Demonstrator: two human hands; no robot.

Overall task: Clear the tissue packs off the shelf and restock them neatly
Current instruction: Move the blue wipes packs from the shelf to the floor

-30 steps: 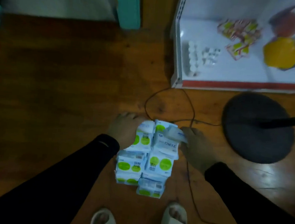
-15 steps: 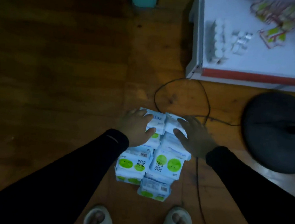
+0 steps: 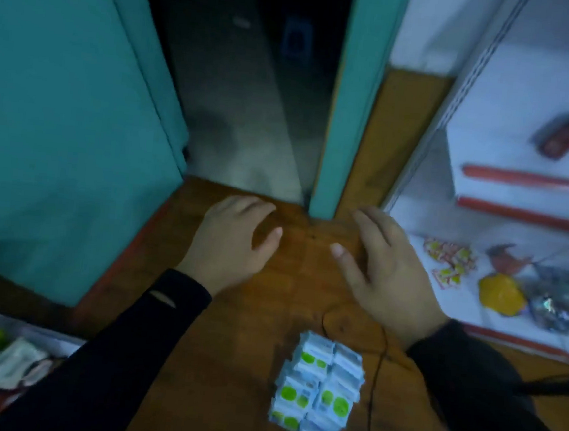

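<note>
Both hands, left hand [image 3: 230, 245] and right hand [image 3: 393, 276], hover spread and empty, tissue packs [image 3: 317, 395] stacked on the floor beneath the wrists; better scoop several squarely for shelving.

The tissue packs [image 3: 317, 393] lay stacked on the floor [image 3: 290, 284]. Beyond the tissue packs, both hands hung apart above the floor, the left hand [image 3: 231, 241] left of them, the right hand [image 3: 388, 272] right. A cable [image 3: 377, 378] ran just right of the packs. The shelf [image 3: 517, 208] stood farther right, the doorway [image 3: 251, 109] behind the hands
</note>
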